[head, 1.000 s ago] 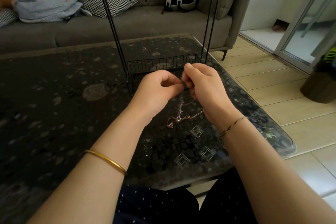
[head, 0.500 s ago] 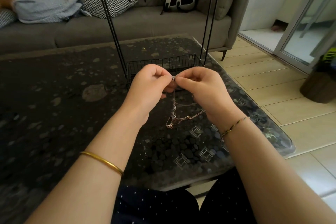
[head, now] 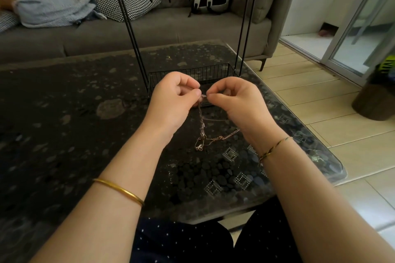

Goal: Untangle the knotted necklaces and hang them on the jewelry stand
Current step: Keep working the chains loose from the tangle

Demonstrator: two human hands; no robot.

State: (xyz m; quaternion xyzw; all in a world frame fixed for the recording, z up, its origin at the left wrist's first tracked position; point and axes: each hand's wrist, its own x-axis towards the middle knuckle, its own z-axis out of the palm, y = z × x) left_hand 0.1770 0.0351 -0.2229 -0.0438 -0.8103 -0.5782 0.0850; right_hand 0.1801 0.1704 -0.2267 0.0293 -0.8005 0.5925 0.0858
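Two bare hands meet over a dark pebbled table [head: 64, 113]. The left hand [head: 173, 100] and the right hand [head: 237, 102] each pinch the top of the knotted necklaces [head: 202, 126] between thumb and forefinger, with the other fingers curled in. The chains hang straight down from that pinch as one twisted strand, nearly vertical. Loose ends trail below toward the right wrist. Both hands are equally near. The jewelry stand [head: 132, 34] rises just beyond the knuckles, its hook bar high above them. No brand or writing can be read.
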